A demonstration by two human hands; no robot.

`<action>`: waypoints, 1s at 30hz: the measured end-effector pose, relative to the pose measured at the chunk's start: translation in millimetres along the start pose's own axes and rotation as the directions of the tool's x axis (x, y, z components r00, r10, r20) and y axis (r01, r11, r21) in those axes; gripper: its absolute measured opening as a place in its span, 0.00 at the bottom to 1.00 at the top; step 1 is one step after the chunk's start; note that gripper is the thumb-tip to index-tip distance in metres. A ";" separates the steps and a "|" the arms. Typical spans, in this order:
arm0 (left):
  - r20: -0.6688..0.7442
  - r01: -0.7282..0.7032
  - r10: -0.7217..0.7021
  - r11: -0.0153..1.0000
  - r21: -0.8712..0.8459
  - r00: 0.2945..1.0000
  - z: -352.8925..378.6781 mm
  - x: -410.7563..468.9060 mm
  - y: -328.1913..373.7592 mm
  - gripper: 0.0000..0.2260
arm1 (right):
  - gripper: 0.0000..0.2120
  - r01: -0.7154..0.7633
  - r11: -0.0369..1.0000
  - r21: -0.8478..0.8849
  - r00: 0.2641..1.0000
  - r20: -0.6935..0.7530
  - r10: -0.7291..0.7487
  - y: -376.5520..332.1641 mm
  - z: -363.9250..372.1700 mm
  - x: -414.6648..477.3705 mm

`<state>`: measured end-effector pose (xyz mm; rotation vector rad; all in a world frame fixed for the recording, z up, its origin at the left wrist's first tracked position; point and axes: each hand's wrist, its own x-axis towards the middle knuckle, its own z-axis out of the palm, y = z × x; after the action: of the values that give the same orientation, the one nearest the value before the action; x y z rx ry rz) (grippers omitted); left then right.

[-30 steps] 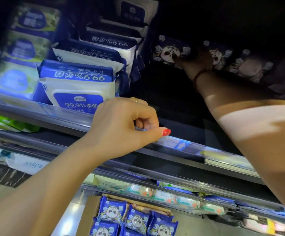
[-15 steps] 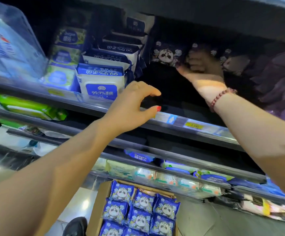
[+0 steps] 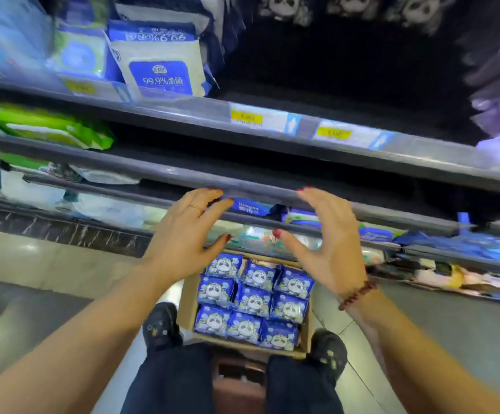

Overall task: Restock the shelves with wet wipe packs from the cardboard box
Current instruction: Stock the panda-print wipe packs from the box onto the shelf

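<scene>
A cardboard box [image 3: 186, 306] stands on the floor between my feet, filled with several blue panda-print wet wipe packs [image 3: 254, 300]. My left hand [image 3: 187, 231] and my right hand [image 3: 326, 243] hover side by side above the box, both with fingers spread and nothing in them. Panda packs [image 3: 353, 4] stand in a row at the back of the dark upper shelf, blurred. The shelf's front rail [image 3: 272, 121] carries yellow price tags.
White and blue 99.9% wipe packs [image 3: 162, 67] fill the upper shelf's left side, purple packs [image 3: 499, 94] the right. Green packs [image 3: 48, 127] lie on the shelf below. Lower shelves hold mixed packs. My black shoes [image 3: 160, 327] flank the box on a grey tiled floor.
Both hands have come down from the upper shelf to just above the box. My view has tilted downward, so the box and my legs are now central.
</scene>
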<state>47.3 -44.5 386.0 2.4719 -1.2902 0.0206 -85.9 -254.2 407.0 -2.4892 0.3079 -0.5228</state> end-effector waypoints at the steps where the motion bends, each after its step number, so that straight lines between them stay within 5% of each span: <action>1: 0.032 0.032 -0.031 0.999 -0.006 0.999 13.9 -8.9 -4.5 0.25 | 0.27 -0.052 0.999 0.002 0.998 0.045 0.051 9.0 12.6 -12.3; 10: 0.317 0.216 -0.203 0.976 -0.006 0.926 151.2 -67.8 -51.7 0.28 | 0.27 -0.343 0.933 -0.104 0.890 0.282 0.359 88.8 129.6 -95.4; 17: 0.434 0.628 -0.527 0.767 -0.128 0.731 255.0 -104.7 -83.8 0.35 | 0.30 -0.517 0.839 -0.172 0.728 0.428 0.536 152.4 230.5 -140.1; 24: 0.488 0.787 -0.632 0.573 -0.229 0.602 339.1 -117.8 -119.5 0.35 | 0.31 -0.706 0.697 -0.124 0.646 0.290 0.706 222.8 289.6 -164.9; 30: 0.474 0.806 -0.653 0.487 -0.335 0.591 386.8 -106.7 -129.0 0.37 | 0.34 -0.788 0.582 -0.200 0.573 0.107 0.812 277.3 297.7 -191.3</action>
<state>30.7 -13.6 -34.0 2.3404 -0.1053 -0.8307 -157.9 -271.5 -36.4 -2.1548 1.3565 0.1365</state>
